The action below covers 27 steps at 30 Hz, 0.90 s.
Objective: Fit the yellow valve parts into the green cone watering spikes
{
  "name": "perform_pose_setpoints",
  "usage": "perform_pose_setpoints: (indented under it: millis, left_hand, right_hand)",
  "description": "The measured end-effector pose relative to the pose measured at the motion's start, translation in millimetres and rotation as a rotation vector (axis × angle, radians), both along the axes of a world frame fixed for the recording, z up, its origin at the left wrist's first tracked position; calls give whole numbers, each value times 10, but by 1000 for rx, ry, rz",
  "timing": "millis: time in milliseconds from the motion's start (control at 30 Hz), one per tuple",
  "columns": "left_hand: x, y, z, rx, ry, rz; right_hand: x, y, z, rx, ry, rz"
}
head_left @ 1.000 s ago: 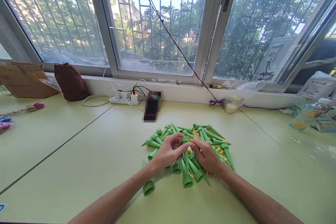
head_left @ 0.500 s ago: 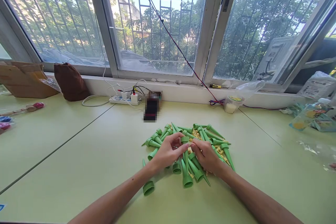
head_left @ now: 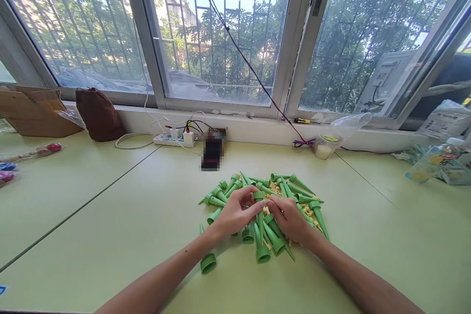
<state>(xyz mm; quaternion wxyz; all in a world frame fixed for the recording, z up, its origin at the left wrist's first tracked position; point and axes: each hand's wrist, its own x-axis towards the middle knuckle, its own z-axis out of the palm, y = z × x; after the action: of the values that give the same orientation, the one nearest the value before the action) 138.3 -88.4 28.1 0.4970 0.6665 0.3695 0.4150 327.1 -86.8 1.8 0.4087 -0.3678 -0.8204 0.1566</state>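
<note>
A heap of green plastic cone spikes (head_left: 290,189) mixed with small yellow pieces lies on the pale green table (head_left: 110,216). My left hand (head_left: 235,213) and my right hand (head_left: 289,218) meet over the middle of the heap. Both pinch one green spike (head_left: 259,196) at its wide end: the left from the left side, the right from the right, fingers curled. A single green spike (head_left: 208,260) lies apart beside my left wrist.
At the back by the window sill are a power strip (head_left: 172,140) with cables, a brown pouch (head_left: 97,113), a cardboard box (head_left: 31,110), a small jar in a plastic bag (head_left: 326,146). Plastic packets (head_left: 439,162) lie at the right edge.
Hands and spikes stay as they were. A clear bag at the right edge of the table has slid out of view.
</note>
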Motion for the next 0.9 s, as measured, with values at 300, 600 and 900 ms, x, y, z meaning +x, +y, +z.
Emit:
perform_pose_setpoints:
  millis: [300,600,900]
  left_hand:
    - [-4,-12,25,14,15,-7]
    - [2,-23,42,-20,-30,8]
    - [9,-25,47,-19,-44,4]
  right_hand:
    - [-3,3,-12,6,6,-1]
    - [-16,-5,7,10,35,-14]
    - [-24,-34,44,-20,67,14]
